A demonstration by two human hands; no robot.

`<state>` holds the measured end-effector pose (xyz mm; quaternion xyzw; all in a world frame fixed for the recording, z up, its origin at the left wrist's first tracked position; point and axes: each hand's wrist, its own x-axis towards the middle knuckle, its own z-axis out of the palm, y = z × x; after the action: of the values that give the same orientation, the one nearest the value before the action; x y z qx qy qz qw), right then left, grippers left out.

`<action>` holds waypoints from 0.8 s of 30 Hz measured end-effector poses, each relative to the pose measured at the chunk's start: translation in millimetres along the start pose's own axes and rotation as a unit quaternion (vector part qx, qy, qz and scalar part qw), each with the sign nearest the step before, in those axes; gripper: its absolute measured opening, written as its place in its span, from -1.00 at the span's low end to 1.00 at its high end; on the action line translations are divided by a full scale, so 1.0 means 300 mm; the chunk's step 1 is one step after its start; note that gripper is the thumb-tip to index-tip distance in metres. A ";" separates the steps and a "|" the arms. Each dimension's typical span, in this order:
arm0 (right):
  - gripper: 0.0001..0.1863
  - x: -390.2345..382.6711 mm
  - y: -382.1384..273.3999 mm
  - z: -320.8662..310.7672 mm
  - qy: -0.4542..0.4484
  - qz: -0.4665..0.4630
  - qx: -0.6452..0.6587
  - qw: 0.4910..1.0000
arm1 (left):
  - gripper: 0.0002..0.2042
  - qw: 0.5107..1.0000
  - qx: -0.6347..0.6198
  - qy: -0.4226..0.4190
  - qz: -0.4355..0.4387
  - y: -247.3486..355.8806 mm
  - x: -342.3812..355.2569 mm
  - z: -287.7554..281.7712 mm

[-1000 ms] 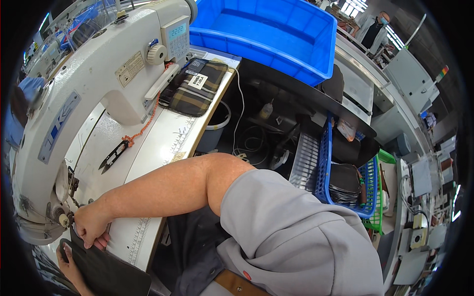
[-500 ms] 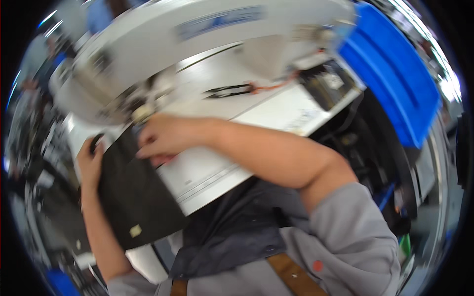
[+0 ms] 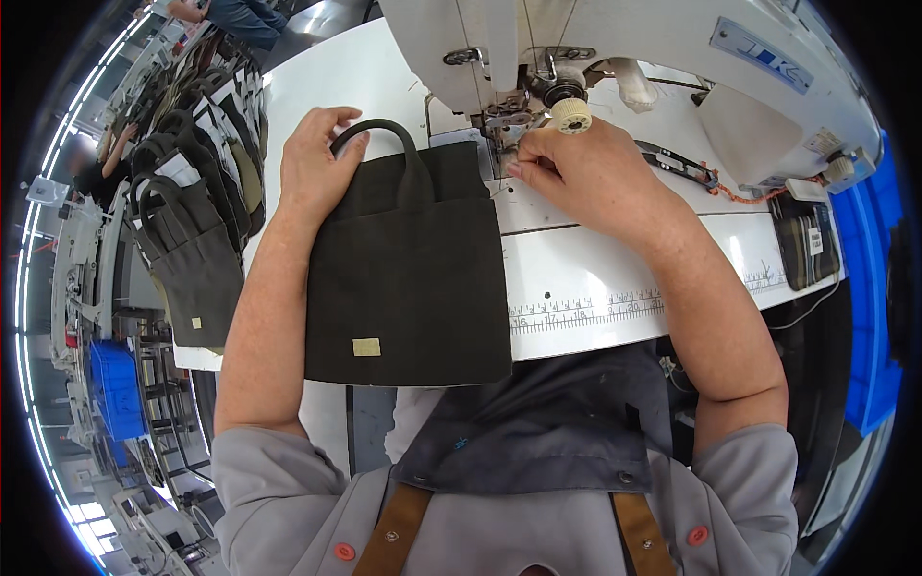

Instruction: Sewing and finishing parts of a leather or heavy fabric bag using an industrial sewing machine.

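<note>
A dark olive fabric bag panel (image 3: 408, 288) with a looped handle (image 3: 415, 178) lies on the white table, its lower edge reaching over the front. My left hand (image 3: 319, 168) is closed on the handle's left side, at the panel's upper left corner. The panel's upper right corner sits beside the needle area of a white sewing machine (image 3: 615, 29). Just right of the needle, my right hand (image 3: 595, 182) has thumb and forefinger pinched together; what they hold, if anything, is too small to make out. A small yellowish tag (image 3: 366, 348) shows near the panel's bottom.
Black thread snips (image 3: 672, 158) on an orange cord lie behind my right wrist. A ruler strip (image 3: 586, 313) runs along the table's front edge. Several similar dark panels (image 3: 187, 259) hang at the left. A blue bin (image 3: 869, 298) stands at the right; another person (image 3: 106, 173) is far left.
The view has swung and steadied, so the panel and machine appear further right. My right hand has come off the panel to beside the needle. My left hand now grips the handle.
</note>
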<state>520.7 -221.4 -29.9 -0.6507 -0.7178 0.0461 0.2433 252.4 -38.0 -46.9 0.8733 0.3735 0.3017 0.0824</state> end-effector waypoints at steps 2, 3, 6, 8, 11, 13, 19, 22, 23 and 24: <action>-0.75 0.000 0.003 -0.002 0.003 -0.013 -0.015 1.000 | -0.77 0.998 0.001 0.020 0.065 0.034 0.008 -0.025; -0.76 -0.005 0.006 -0.007 0.012 -0.023 -0.031 0.999 | -0.77 0.990 0.001 0.036 0.135 0.063 0.014 -0.038; -0.79 -0.011 0.008 -0.021 0.004 -0.034 -0.020 0.999 | -0.80 0.969 -0.045 -0.009 0.243 0.192 -0.003 -0.075; -0.81 -0.031 0.014 -0.014 -0.011 -0.033 0.004 0.999 | -0.79 0.966 -0.027 -0.056 0.251 0.281 -0.079 -0.067; -0.83 -0.047 0.024 0.034 0.036 -0.159 0.058 0.985 | -0.73 0.966 -0.015 -0.132 0.221 0.342 -0.189 -0.031; -0.78 -0.051 0.006 0.051 0.050 -0.248 0.044 0.966 | -0.72 0.973 -0.045 -0.125 0.188 0.343 -0.231 -0.002; -0.80 -0.035 0.042 0.057 0.034 -0.304 -0.005 0.952 | -0.71 0.979 -0.054 -0.102 0.165 0.356 -0.269 0.000; -0.81 -0.041 0.047 0.063 0.030 -0.310 0.023 0.950 | -0.72 0.979 -0.073 -0.110 0.153 0.362 -0.266 -0.002; -0.81 -0.043 0.046 0.060 0.029 -0.309 0.024 0.950 | -0.73 0.978 -0.094 -0.114 0.147 0.365 -0.261 -0.005; -0.83 -0.045 0.043 0.054 0.019 -0.307 0.031 0.951 | -0.74 0.976 -0.117 -0.117 0.142 0.367 -0.255 -0.008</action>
<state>526.4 -228.3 -53.0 -0.3914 -0.8765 -0.0212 0.2796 276.2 -169.8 -40.0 0.9311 0.1960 0.2471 0.1833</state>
